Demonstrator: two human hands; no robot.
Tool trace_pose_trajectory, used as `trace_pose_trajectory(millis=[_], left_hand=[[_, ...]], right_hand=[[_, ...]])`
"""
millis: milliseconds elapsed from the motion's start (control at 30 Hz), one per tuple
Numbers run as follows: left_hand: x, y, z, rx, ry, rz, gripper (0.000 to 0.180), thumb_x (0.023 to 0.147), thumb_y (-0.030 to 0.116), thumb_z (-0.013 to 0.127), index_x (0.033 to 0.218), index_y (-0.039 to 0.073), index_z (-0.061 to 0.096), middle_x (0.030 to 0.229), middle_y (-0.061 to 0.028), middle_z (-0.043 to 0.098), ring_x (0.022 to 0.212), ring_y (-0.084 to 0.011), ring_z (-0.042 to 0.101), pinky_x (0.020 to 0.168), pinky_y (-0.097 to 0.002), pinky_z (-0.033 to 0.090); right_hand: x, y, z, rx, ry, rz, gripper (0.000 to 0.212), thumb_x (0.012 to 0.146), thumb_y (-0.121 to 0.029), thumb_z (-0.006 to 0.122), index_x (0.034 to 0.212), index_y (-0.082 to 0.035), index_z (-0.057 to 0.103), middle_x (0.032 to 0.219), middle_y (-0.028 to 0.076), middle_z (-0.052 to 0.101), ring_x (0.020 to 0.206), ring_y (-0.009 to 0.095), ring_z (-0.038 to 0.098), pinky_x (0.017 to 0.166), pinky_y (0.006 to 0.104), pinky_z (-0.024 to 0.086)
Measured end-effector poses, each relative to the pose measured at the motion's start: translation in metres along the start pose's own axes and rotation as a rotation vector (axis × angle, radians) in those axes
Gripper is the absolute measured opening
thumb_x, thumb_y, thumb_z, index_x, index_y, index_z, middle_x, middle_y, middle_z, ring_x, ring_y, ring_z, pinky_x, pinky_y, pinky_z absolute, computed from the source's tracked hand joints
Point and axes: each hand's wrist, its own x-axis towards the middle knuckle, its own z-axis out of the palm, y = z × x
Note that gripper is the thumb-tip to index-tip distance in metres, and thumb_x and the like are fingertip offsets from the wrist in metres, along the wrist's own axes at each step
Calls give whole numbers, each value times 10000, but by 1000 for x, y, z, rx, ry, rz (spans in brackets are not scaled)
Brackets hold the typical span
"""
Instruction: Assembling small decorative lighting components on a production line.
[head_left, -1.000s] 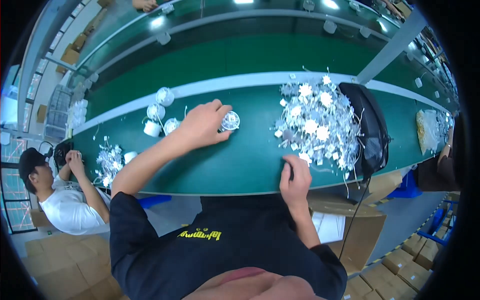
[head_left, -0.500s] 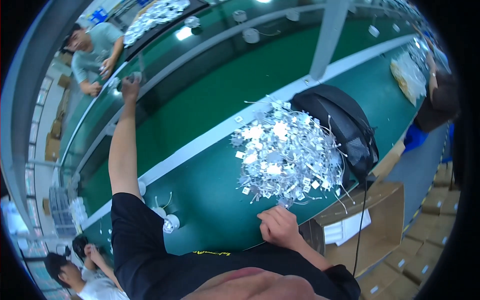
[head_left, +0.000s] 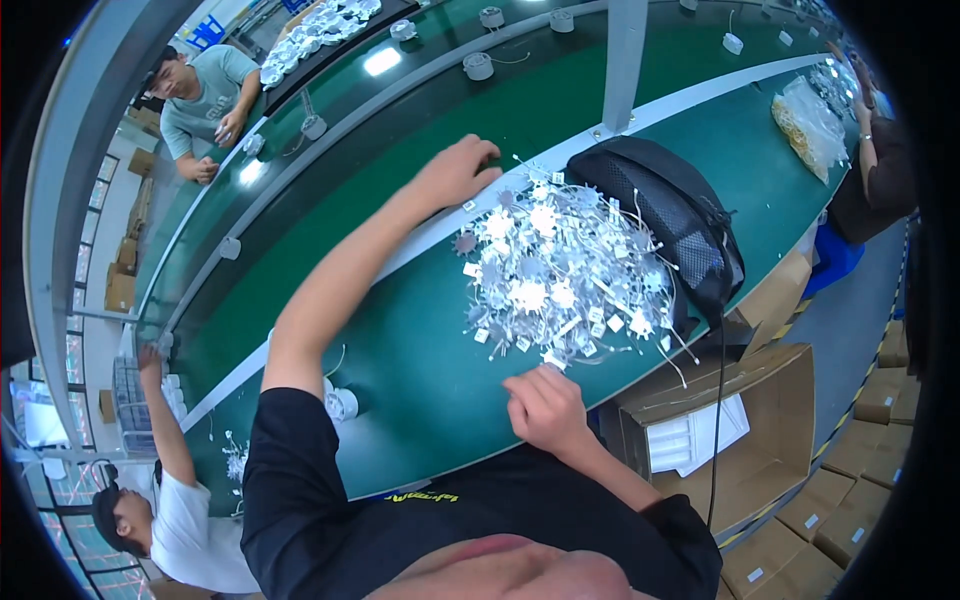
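Note:
My left hand (head_left: pixel 455 178) reaches over the near rail of the conveyor with its fingers apart and nothing visible in them, just left of a heap of parts. The heap (head_left: pixel 575 270) is a tangle of silver star-shaped plates with white wires and small white square tags, on the green worktop (head_left: pixel 425 400). My right hand (head_left: pixel 545 405) rests at the heap's near edge, fingers curled closed; what they hold, if anything, is hidden. White round housings (head_left: pixel 341 403) stand near my left upper arm, one with a wire rising beside it.
A black mesh bag (head_left: pixel 665 215) lies right of the heap, near a metal post (head_left: pixel 624 70). Open cardboard box (head_left: pixel 780 420) stands below the table edge. Round white housings (head_left: pixel 478 66) sit on the conveyor (head_left: pixel 390 150). Co-workers sit across, at left and at far right.
My left hand has come back from the conveyor's far side, rightward to the near rail beside the heap. A wired white housing now sits on the far side. My right hand stays by the heap.

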Motion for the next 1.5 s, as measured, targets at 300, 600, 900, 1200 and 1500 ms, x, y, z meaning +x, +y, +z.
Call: trace_pose_trajectory(millis=[300, 600, 900, 1200, 1500], left_hand=[[-29, 9, -19, -37, -200, -119, 228, 967, 227, 614, 1050, 28, 686, 910, -173, 705, 907, -374, 685, 808, -465, 534], [-119, 34, -69, -330, -3, -306, 195, 990, 194, 545, 966, 18, 627, 1014, -126, 687, 920, -246, 655, 802, -371, 515], [-276, 183, -44, -1073, 60, -525, 106, 950, 107, 499, 858, 60, 527, 1148, -160, 693, 1051, -254, 687, 817, -357, 548], [-367, 206, -30, -1205, 72, -454, 214, 870, 158, 550, 718, 49, 446, 1077, -202, 674, 980, -273, 650, 899, -396, 518], [-388, 213, -37, -1249, 201, -286, 110, 815, 77, 505, 732, 48, 439, 1245, -224, 635, 1080, -293, 660, 953, -382, 525]], right_hand=[[-8, 2, 4, -1, 108, -16, 168, 745, 45, 646, 889, -37, 668, 729, 91, 635, 645, 286, 619, 592, 392, 508], [-13, 2, 5, -8, 63, -47, 162, 768, 2, 656, 925, -27, 681, 748, 87, 639, 717, 291, 647, 654, 383, 536], [11, -20, -2, 635, -207, 239, 403, 915, -36, 629, 1313, 11, 596, 1294, 137, 631, 1052, 235, 660, 791, 314, 526], [18, -30, 30, 824, -851, 229, 434, 979, -101, 607, 1393, 6, 534, 1299, 111, 615, 1115, 184, 635, 861, 294, 508], [2, -36, 50, 1343, -981, 566, 375, 1015, -245, 681, 1271, 6, 570, 1221, 88, 641, 1064, 145, 647, 823, 278, 526]])
